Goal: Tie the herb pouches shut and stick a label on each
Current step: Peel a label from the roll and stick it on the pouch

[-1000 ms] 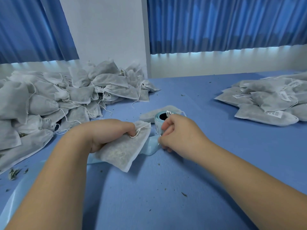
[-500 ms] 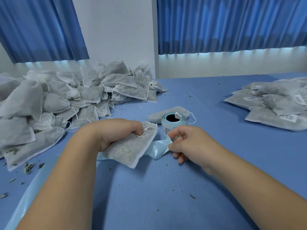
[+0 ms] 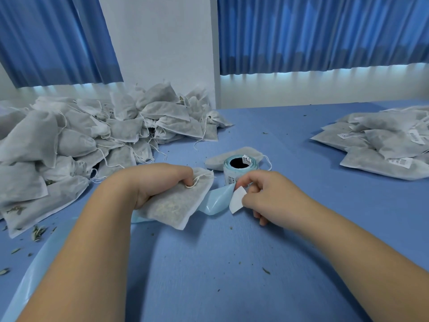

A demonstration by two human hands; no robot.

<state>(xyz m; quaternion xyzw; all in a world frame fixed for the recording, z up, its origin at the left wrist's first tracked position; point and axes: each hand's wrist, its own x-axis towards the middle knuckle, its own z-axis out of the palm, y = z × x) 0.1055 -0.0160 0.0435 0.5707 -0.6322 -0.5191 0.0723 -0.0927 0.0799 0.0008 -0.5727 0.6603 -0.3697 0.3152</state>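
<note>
Left hand (image 3: 162,182): fingers curled down over the drawstring end of one herb pouch (image 3: 176,205), pinning it to the blue table (image 3: 232,263); the forearm runs in from the lower left
Held pouch: lies flat and slantwise under that grasp, with its mouth up by the knuckles and its bottom corner pointing back toward the wearer
Drawstring (image 3: 193,182): a small white loop poking out just beside the left fingertips
Right hand (image 3: 267,196): thumb and forefinger pinch a white label (image 3: 237,199) by its edge; the other fingers are curled underneath
Label face: blank white side turned to the camera, hanging just left of the pinch, between the two hands; its upper corner seems to touch the backing strip, though the view is too coarse to be sure
Backing strip (image 3: 217,201): glossy pale blue, curling from under the held pouch up to the label, and showing again beside the left forearm near the table's near-left edge
Label roll (image 3: 240,168): upright on its end just beyond the right hand's fingertips, dark core showing
Loose pouch (image 3: 220,160): flat on the table right behind the roll
Unlabelled heap (image 3: 81,140): a big pile of pouches with dangling strings, beyond and left of the left hand
Labelled stack (image 3: 383,140): flat pouches bearing barcode stickers, well off to the right of the right hand
Herb crumbs (image 3: 38,231): scattered on the table left of the left forearm
</note>
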